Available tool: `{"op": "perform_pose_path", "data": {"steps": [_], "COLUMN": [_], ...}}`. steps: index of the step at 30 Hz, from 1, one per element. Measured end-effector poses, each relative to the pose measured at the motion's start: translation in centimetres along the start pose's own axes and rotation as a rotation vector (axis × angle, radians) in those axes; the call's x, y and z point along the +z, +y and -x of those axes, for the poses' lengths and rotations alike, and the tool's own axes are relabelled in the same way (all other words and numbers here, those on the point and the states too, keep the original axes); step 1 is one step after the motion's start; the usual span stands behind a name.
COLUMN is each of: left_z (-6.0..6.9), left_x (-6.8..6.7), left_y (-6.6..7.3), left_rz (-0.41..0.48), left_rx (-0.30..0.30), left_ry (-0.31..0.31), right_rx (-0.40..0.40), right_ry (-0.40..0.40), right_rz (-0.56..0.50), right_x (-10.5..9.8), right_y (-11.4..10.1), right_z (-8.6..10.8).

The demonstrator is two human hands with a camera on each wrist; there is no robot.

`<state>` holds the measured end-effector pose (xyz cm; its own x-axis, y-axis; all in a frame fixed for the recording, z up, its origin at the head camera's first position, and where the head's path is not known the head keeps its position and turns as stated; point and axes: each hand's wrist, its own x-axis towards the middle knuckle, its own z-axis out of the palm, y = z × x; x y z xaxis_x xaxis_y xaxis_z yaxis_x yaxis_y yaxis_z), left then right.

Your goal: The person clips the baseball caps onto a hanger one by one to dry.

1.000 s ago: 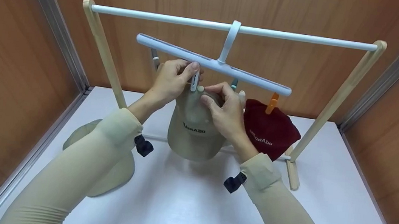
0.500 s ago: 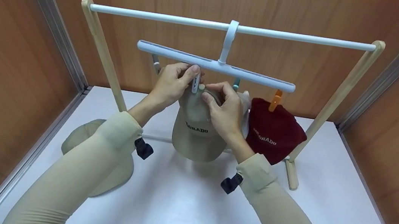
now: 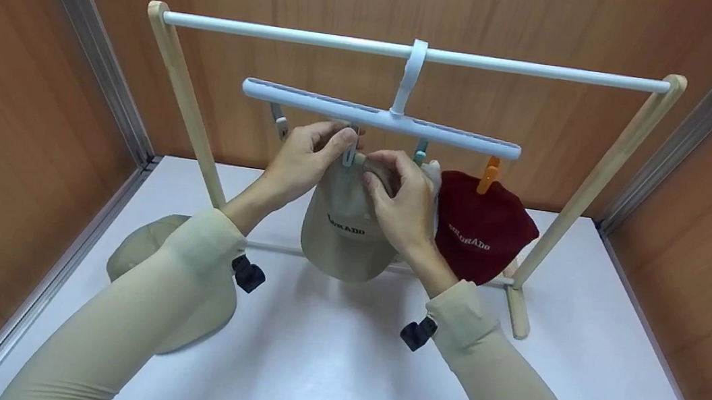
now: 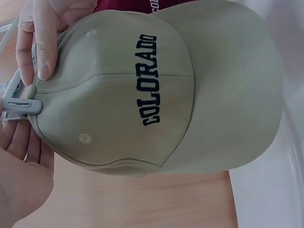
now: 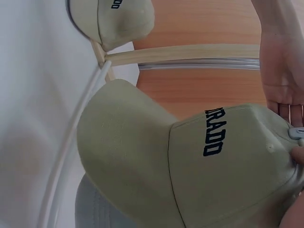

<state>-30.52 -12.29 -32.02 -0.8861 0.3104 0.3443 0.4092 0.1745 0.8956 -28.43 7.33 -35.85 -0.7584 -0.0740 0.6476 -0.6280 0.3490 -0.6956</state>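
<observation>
A khaki cap (image 3: 343,253) lettered COLORADO hangs brim down below the light blue hanger (image 3: 313,104). My left hand (image 3: 303,158) pinches a grey clip (image 3: 350,150) on that hanger between thumb and fingers. In the left wrist view the clip's end (image 4: 28,105) overlaps the cap's top edge beside its button (image 4: 31,91). The fingers and thumb of my right hand (image 3: 404,206) pinch the crown just right of the clip. Part of the crown is hidden behind this hand.
A maroon cap (image 3: 484,233) hangs from an orange clip (image 3: 489,175) at right. Behind the khaki cap, a greyish cap (image 5: 97,206) hangs near a teal clip (image 3: 421,151). Another grey clip (image 3: 279,121) dangles at left. A second khaki cap (image 3: 206,311) lies on the white table (image 3: 306,384). The rack's rail (image 3: 281,32) bears the hanger.
The hanger's left end has dropped and its right end has risen, so it tilts less. My left hand has lowered slightly with the clip. Both hands keep their hold.
</observation>
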Motion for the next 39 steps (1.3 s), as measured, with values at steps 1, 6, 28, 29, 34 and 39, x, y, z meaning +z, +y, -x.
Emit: {"op": "perform_pose_path", "data": {"steps": [1, 6, 28, 29, 34, 39], "left_z": [0.0, 0.1, 2.5, 2.7, 3.5, 4.7], "left_x": [0.0, -0.2, -1.8, -1.9, -2.5, -3.4], "left_y": [-0.1, -0.5, -2.6, -2.6, -3.3, -4.0], "left_rz": [0.000, -0.024, -0.296, -0.305, -0.320, -0.341], "left_rx": [0.003, 0.008, -0.044, -0.048, -0.055, -0.078], "left_ry": [-0.004, -0.020, 0.046, 0.050, 0.067, 0.077], "right_rx": [-0.006, -0.038, -0.014, -0.016, -0.045, -0.077], "right_ry": [-0.005, -0.018, -0.007, -0.004, 0.006, -0.006], "right_rz": [0.008, 0.057, 0.155, 0.154, 0.141, 0.122], "right_x": [-0.1, -0.5, -2.4, -2.4, -2.3, -2.3], "right_y": [0.0, 0.2, 1.0, 0.9, 0.5, 0.0], "right_z": [0.1, 0.5, 2.5, 2.7, 3.2, 3.6]}}
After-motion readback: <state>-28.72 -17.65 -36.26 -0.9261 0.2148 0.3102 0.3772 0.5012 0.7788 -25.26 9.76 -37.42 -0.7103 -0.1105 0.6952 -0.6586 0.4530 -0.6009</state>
